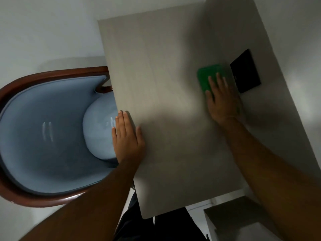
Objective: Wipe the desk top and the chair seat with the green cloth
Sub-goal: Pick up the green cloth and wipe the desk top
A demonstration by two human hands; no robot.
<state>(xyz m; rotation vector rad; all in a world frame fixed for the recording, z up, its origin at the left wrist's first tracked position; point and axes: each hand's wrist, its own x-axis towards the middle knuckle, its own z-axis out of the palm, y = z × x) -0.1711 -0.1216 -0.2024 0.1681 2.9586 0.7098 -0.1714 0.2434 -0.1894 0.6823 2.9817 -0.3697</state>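
The green cloth [207, 77] lies flat on the desk top [166, 94] in the right half of the frame, under the fingers of the right hand [221, 100]. That hand is open, palm down, its fingers spread over the lower right part of the cloth; the cloth's upper left part shows past the fingertips. The cloth is blurred, so its outline is soft, but its long side seems to run from upper left to lower right. Just beside it, to the right, is a flat black rectangle [245, 71].

The left hand [127, 136] is open too, resting flat on the desk's left edge at centre frame, well apart from the cloth. Left of it stands the chair [34, 101], with its blue seat [99, 126] partly under the desk.
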